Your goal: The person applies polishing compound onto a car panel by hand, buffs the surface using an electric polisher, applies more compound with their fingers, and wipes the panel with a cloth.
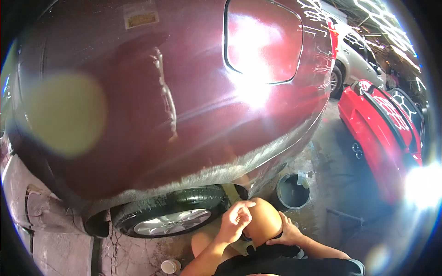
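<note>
My left hand (235, 223) is raised beside my bent knee (264, 216), its fingers curled; whether anything small is between them cannot be made out. On the other side of that knee rests my right hand (290, 232), fingers apart against the leg. In front of me is a dark red car panel (115, 124) with a pale streak (165, 92) down it and a fuel flap (262, 41) under strong glare. A whitish scuffed band runs along the wheel arch above the tyre (172, 207).
A dark bucket (293, 191) stands on the floor right of my knee. A white cup (170, 266) is at the bottom. A bright red car (382, 124) and a silver car (357, 55) are at the right, near a thin tool (344, 215) on the floor.
</note>
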Tool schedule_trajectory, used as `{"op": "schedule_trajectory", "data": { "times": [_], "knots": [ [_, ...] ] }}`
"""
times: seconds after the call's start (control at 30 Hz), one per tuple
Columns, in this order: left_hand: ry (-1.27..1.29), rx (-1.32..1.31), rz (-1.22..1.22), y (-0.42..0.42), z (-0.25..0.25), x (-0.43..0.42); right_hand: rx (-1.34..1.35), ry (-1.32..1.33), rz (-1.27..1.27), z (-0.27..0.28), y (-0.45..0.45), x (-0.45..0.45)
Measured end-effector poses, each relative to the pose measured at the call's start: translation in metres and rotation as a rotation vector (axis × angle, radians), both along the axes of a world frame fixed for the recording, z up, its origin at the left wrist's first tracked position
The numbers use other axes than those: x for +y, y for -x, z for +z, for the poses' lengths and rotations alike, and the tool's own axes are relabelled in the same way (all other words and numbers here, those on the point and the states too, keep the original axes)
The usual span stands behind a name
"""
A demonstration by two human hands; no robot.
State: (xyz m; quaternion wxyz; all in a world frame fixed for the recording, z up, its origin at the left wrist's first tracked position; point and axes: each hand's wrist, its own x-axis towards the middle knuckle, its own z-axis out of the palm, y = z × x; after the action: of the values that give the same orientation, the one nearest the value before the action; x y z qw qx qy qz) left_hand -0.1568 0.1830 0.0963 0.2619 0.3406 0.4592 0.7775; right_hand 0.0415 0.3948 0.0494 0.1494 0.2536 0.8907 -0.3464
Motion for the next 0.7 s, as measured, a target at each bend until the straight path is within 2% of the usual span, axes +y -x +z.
{"op": "schedule_trajectory", "data": {
  "times": [0.07,0.13,0.2,0.23,0.27,0.33,0.47,0.6,0.7],
  "knots": [
    [-0.334,0.076,-0.268,-0.008,0.067,0.001,0.105,-0.055,0.032,-0.014,-0.008,0.009],
    [-0.35,0.02,-0.407,-0.037,0.122,-0.011,0.132,-0.059,0.056,-0.024,-0.015,0.015],
    [-0.682,0.155,-0.604,-0.051,0.167,0.001,0.156,-0.085,0.083,-0.047,-0.024,0.023],
    [-0.939,0.257,-0.783,-0.052,0.18,0.018,0.141,-0.019,-0.023,-0.02,-0.021,0.012],
    [-1.125,0.3,-1.0,-0.055,0.191,0.031,0.17,0.0,-0.052,-0.018,-0.024,0.011],
    [-1.184,0.159,-1.115,-0.075,0.198,0.037,0.217,0.011,-0.064,-0.018,-0.032,0.014],
    [-1.163,-0.164,-0.994,-0.124,0.207,0.036,0.232,0.076,-0.095,-0.007,-0.043,0.022],
    [-1.198,-0.149,-0.959,-0.142,0.212,0.057,0.289,0.165,-0.104,-0.018,-0.057,0.037],
    [-1.019,-0.363,-0.775,-0.185,0.209,0.033,0.307,0.202,-0.096,-0.024,-0.065,0.048]
  ]
}}
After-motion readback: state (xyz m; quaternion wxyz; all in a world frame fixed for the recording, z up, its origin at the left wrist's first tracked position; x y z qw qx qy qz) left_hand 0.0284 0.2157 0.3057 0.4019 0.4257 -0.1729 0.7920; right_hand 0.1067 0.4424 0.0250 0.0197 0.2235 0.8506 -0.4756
